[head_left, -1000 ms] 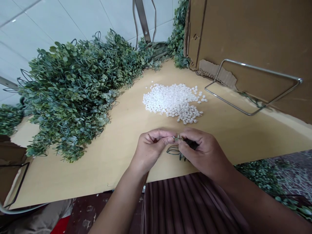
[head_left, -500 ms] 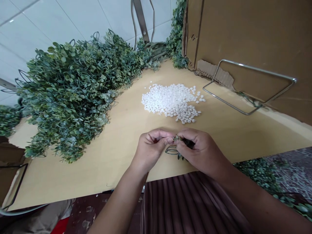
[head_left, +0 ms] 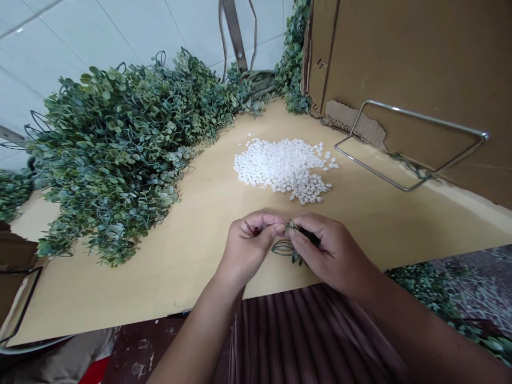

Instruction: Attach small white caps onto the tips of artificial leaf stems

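- Head view: from my far-off seat, I see a small leafy sprig [head_left: 292,226] just below and right of the middle of the frame, between the tips of my two hands.
- My left hand [head_left: 246,245] comes in from the bottom, left of the sprig. Its thumb and pointing finger are pinched almost shut on the sprig's left end.
- My right hand [head_left: 336,248] comes in from the lower right. Its thumb and finger are pinched nearly closed on the sprig too, and its other fingers are curled under, where I can't see them well.
- Both hands touch the sprig, but more of the green is by the right one. Dark leaves [head_left: 296,258] poke out under that thumb.
- The short bit I can see seems to run from side to side, from one pinch to the other. The rest is hidden, so I can't tell which way its long side goes.
- Thin green loops [head_left: 282,247] sit just below the fingertips. I can't tell if they join the sprig.
- The white bits [head_left: 280,162] lie in a heap on the tan table [head_left: 208,213], above the hands. The big leafy pile [head_left: 120,144] is well apart, at the left.
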### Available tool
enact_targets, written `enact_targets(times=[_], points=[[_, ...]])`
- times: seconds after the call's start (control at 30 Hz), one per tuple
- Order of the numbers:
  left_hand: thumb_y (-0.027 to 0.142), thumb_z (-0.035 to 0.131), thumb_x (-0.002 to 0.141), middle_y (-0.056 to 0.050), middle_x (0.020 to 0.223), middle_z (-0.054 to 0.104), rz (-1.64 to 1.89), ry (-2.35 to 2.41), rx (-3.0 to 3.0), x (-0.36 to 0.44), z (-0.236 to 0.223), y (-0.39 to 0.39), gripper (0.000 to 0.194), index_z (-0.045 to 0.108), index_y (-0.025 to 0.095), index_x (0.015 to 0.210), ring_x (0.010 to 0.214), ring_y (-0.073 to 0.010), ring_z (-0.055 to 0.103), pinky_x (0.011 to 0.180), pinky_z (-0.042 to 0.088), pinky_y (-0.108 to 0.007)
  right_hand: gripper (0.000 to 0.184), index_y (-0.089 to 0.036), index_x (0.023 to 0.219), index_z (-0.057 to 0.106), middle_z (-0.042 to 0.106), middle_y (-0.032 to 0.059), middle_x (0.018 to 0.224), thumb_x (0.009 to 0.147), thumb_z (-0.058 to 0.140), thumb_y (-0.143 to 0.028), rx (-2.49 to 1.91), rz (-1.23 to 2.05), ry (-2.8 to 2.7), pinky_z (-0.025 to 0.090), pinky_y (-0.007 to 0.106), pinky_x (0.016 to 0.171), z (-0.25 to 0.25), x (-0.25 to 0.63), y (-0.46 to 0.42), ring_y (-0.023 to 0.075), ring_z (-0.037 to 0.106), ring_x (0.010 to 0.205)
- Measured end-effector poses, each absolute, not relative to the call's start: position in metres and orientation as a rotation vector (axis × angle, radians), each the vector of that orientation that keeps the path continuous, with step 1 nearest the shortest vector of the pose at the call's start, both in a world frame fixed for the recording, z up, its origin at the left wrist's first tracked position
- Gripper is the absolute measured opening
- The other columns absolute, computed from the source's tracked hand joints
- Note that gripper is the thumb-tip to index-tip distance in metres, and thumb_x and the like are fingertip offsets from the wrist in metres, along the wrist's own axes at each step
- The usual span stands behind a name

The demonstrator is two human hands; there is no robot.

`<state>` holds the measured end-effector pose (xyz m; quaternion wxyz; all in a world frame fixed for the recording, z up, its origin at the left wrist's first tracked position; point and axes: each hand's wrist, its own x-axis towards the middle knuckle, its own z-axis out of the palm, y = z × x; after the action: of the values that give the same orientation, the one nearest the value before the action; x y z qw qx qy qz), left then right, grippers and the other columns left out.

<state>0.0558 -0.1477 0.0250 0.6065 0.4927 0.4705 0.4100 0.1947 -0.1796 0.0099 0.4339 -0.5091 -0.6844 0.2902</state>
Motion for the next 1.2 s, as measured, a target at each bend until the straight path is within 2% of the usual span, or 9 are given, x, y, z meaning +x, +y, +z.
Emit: enact_targets(times=[0.2,0.4,0.57,0.7,0.87,1.2], points=[[0.018,0.074,0.064,0.0,0.058,0.068,0.98,1.053,1.077,0.0566,0.0241,-0.1482,0.005,0.071,0.014,0.064,0.057,-0.0097,0.061,0.062,0.053,-0.021,0.026,-0.018,0.064,0.046,0.045,-0.0017,0.06,0.089,0.04,-0.021,-1.223,0.798,-1.677,0.038,0.023,0.055,0.0102,0.1947,-0.1802,0.0112,0.045,0.056],[0.016,0.075,0.062,0.001,0.057,0.068,1.014,1.068,0.993,0.0593,0.0234,-0.1501,0.004,0.072,0.014,0.065,0.057,-0.0093,0.062,0.062,0.053,-0.021,0.029,-0.019,0.058,0.04,0.039,-0.0035,0.055,0.086,0.044,-0.02,-1.248,0.723,-1.673,0.034,0.022,0.052,0.0083,0.1928,-0.1782,0.0098,0.04,0.052],[0.015,0.076,0.061,0.0,0.059,0.069,1.014,1.063,0.984,0.0604,0.024,-0.1491,0.005,0.071,0.014,0.062,0.056,-0.0087,0.061,0.061,0.052,-0.021,0.027,-0.018,0.057,0.042,0.042,-0.0026,0.054,0.084,0.044,-0.019,-1.26,0.682,-1.703,0.034,0.022,0.052,0.0076,0.1932,-0.1782,0.0102,0.043,0.052],[0.016,0.075,0.062,0.0,0.058,0.068,0.992,1.047,1.025,0.0585,0.0239,-0.1478,0.005,0.071,0.014,0.062,0.056,-0.0096,0.061,0.062,0.053,-0.022,0.029,-0.019,0.055,0.038,0.041,-0.003,0.053,0.083,0.044,-0.021,-1.27,0.763,-1.687,0.034,0.021,0.05,0.0094,0.1952,-0.1771,0.0099,0.043,0.052],[0.016,0.074,0.064,0.0,0.061,0.069,0.971,1.064,1.066,0.0563,0.0227,-0.1474,0.003,0.071,0.014,0.064,0.058,-0.0104,0.062,0.064,0.053,-0.023,0.029,-0.019,0.053,0.036,0.034,-0.0052,0.05,0.081,0.043,-0.022,-1.244,0.891,-1.645,0.03,0.02,0.045,0.0113,0.1966,-0.1738,0.0081,0.036,0.048],[0.013,0.07,0.066,0.0,0.062,0.069,0.917,1.064,1.125,0.0558,0.0209,-0.1477,0.004,0.07,0.015,0.063,0.06,-0.0094,0.061,0.064,0.052,-0.021,0.028,-0.019,0.052,0.036,0.035,-0.0047,0.05,0.079,0.044,-0.022,-1.308,0.89,-1.656,0.03,0.021,0.045,0.0095,0.198,-0.1754,0.0085,0.036,0.048]])
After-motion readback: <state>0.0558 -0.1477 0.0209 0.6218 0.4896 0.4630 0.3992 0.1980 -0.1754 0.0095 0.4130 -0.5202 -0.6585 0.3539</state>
